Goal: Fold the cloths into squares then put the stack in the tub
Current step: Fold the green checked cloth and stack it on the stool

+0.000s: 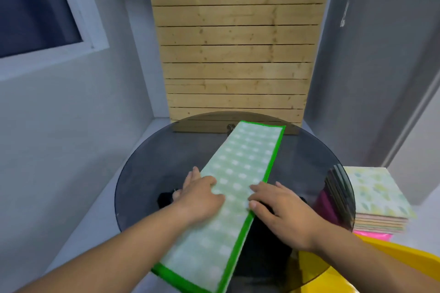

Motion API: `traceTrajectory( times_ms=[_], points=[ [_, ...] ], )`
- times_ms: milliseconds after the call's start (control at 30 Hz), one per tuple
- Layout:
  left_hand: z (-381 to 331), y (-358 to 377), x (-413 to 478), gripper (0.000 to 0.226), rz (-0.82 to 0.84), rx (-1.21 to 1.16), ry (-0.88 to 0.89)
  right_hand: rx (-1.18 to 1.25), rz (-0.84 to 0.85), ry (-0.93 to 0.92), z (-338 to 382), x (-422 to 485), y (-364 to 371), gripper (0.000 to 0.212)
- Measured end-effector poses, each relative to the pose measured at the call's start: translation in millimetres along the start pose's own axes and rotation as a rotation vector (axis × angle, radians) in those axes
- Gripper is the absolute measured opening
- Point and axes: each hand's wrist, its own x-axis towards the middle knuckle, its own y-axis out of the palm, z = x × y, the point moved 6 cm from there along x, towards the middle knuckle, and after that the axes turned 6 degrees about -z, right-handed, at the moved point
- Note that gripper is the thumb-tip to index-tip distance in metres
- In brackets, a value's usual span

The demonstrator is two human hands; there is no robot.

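Lying slantwise across the round dark glass table [147, 169], the green checked cloth [240, 162] is folded into one long narrow strip with a bright green border. Its near end hangs close to the table's front edge and its far end reaches toward the wooden slat panel [238, 43] behind. The left hand [202, 195] rests palm down on the strip's left side about halfway along. Its fingers are spread and nearly straight, pressing the fabric flat and gripping nothing, and the outer fingers spill off the cloth onto the glass. The right hand [278, 207] sits opposite it on the strip's right edge, also palm down. Its fingers are extended, their tips touch the checked surface just over the green border, and nothing is pinched or curled round. The two hands are near each other, apart, with a band of cloth between them. To the right of the table, a stack of folded cloths [378, 200] in pale leafy and striped patterns sits on something pink [373, 236]. The stack is partly seen through the glass rim. The yellow tub [404, 266] shows at the lower right corner, under the right forearm and just in front of the stack. A window [35, 7] fills the upper left wall.
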Motion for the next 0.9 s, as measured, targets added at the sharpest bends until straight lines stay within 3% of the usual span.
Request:
traceTrajectory(
  times_ms=[167,300,400,533,700,900],
  points=[
    [36,1,-41,0.066,0.028,0.19,0.402,0.031,0.065,0.042,-19,-2,2,0.043],
    [41,4,-53,0.063,0.032,0.172,0.61,-0.028,0.049,0.042,-5,-11,-6,0.053],
    [39,9,-64,0.066,0.015,0.218,0.663,-0.034,-0.037,-0.086,33,-29,-20,0.055],
    [37,29,-81,0.079,0.037,0.343,0.603,0.019,0.072,-0.165,61,-56,-8,0.048],
    [26,35,-93,0.085,0.114,0.265,0.672,0.013,0.149,-0.103,39,-74,-2,0.051],
    [31,31,-105,0.089,0.145,0.361,0.804,0.006,0.158,-0.114,38,-81,0,0.049]
  ],
)
